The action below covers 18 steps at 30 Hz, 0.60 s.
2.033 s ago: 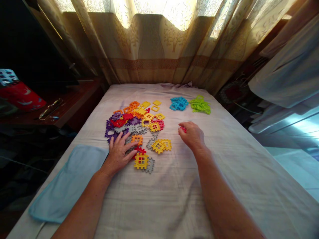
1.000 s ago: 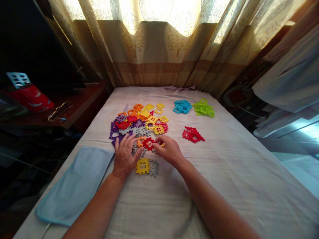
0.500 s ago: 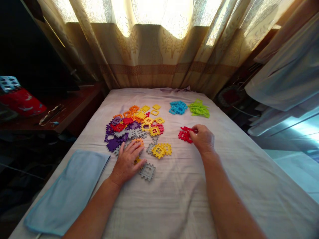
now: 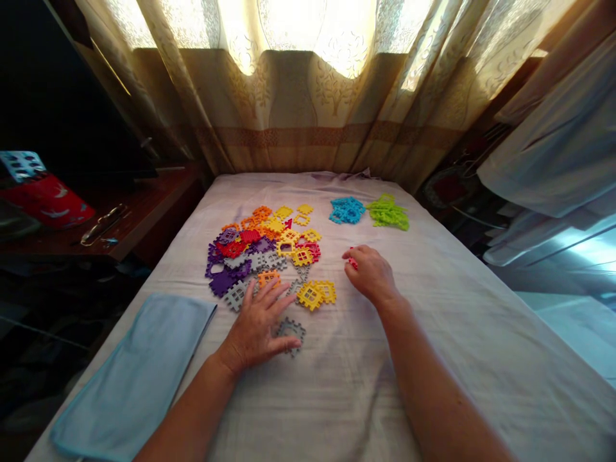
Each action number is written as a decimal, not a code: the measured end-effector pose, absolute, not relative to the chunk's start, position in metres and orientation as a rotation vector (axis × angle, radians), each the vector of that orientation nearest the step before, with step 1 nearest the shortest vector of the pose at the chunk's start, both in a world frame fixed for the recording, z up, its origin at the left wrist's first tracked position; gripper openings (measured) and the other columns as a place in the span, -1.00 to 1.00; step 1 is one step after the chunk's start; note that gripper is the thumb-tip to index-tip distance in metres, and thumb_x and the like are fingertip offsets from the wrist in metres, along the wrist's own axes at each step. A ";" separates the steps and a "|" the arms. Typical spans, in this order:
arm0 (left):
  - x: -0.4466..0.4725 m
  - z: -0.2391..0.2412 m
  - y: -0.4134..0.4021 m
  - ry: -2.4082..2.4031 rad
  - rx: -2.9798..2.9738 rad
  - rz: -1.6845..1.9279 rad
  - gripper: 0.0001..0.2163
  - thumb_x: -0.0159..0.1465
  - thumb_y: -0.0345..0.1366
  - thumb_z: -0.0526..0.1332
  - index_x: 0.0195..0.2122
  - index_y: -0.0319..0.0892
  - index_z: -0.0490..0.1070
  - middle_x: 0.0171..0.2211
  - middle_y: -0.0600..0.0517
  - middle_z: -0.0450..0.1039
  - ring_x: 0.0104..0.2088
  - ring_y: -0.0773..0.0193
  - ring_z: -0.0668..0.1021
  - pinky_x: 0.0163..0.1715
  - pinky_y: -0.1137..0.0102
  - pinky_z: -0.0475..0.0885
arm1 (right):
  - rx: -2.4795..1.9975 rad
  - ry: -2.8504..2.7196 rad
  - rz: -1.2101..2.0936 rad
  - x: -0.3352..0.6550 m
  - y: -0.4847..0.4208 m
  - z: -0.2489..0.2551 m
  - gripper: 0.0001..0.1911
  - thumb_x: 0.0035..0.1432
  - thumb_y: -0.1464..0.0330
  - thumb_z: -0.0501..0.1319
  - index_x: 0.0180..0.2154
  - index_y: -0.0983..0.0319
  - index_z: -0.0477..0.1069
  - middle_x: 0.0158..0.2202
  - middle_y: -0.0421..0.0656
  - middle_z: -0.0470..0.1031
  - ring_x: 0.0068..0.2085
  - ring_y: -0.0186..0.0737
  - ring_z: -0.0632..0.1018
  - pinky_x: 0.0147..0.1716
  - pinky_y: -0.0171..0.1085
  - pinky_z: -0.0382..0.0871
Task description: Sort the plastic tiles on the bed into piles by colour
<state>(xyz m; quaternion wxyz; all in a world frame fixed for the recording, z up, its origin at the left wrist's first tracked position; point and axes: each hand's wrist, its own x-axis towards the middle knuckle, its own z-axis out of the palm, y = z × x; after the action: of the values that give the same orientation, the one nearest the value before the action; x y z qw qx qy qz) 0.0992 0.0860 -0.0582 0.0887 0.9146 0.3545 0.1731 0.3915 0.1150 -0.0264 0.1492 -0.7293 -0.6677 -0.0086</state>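
Note:
My left hand (image 4: pixel 260 324) is open, its fingers spread low over the near edge of a mixed heap of plastic interlocking tiles. The thumb lies over a grey tile (image 4: pixel 294 330), and an orange tile (image 4: pixel 268 278) shows just beyond the fingertips. To the right, my right hand (image 4: pixel 369 271) is curled over a small group of red tiles (image 4: pixel 353 263). Only bits of red show between finger and thumb; the hand hides the rest. Two yellow tiles (image 4: pixel 312 295) lie between the hands. Purple tiles (image 4: pixel 222 282) sit at the heap's left side.
A pile of blue tiles (image 4: pixel 346 210) and a pile of green tiles (image 4: pixel 387 212) lie at the far right of the sheet-covered surface (image 4: pixel 337 398). A folded light-blue cloth (image 4: pixel 135 372) is at left. Curtains (image 4: pixel 298 109) hang behind; a dark side table (image 4: pixel 139 224) stands left.
My right hand has shifted left and now covers most of the red tiles. My left hand has moved slightly right, its fingers spreading wider and its thumb passing over the grey tile.

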 end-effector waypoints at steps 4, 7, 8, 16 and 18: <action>0.103 -0.060 0.081 0.998 2.742 0.405 -0.30 0.13 0.20 0.27 0.24 -0.01 0.32 0.29 -0.16 0.28 0.32 -0.15 0.25 0.31 -0.23 -0.17 | -1.907 -2.069 0.046 0.364 0.140 -0.035 -0.60 0.16 0.45 0.18 0.04 0.15 0.51 0.03 -0.01 0.51 0.04 -0.03 0.47 0.05 -0.12 0.32; 0.102 -0.063 0.084 1.149 2.719 0.466 -0.53 0.27 -0.01 0.23 0.18 -0.01 0.37 0.25 -0.12 0.33 0.30 -0.08 0.29 0.33 -0.20 -0.13 | -1.890 -2.114 0.059 0.353 0.157 -0.043 -0.55 0.16 0.42 0.21 0.10 0.11 0.47 0.16 0.00 0.43 0.12 0.02 0.43 0.07 -0.07 0.31; 0.101 -0.064 0.085 1.200 2.709 0.492 -0.58 0.30 -0.06 0.20 0.17 -0.02 0.39 0.24 -0.10 0.36 0.29 -0.06 0.31 0.33 -0.20 -0.11 | -1.901 -2.120 0.065 0.352 0.160 -0.045 -0.59 0.17 0.41 0.21 0.06 0.10 0.49 0.16 -0.01 0.43 0.13 0.02 0.43 0.07 -0.07 0.32; 0.100 -0.066 0.089 1.342 2.679 0.604 -0.62 0.33 -0.09 0.15 0.12 -0.06 0.42 0.19 -0.12 0.41 0.27 -0.07 0.34 0.30 -0.21 0.00 | -1.925 -2.029 0.041 0.352 0.147 -0.046 -0.84 0.18 0.37 0.25 -0.19 0.24 0.54 0.11 0.05 0.46 0.11 -0.02 0.43 0.09 -0.10 0.28; 0.100 -0.066 0.089 1.327 2.683 0.611 -0.60 0.33 -0.06 0.15 0.13 -0.07 0.42 0.20 -0.13 0.40 0.27 -0.08 0.33 0.30 -0.20 0.01 | -1.939 -1.982 0.004 0.360 0.138 -0.040 -0.86 0.17 0.36 0.26 -0.22 0.24 0.54 0.09 0.04 0.48 0.10 -0.04 0.44 0.08 -0.12 0.28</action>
<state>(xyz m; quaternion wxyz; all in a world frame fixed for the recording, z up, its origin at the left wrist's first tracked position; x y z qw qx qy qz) 0.0997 0.0894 -0.0664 0.0432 0.8774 0.4341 0.1997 0.3597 0.1375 -0.0403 0.1834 -0.6875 -0.7026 0.0014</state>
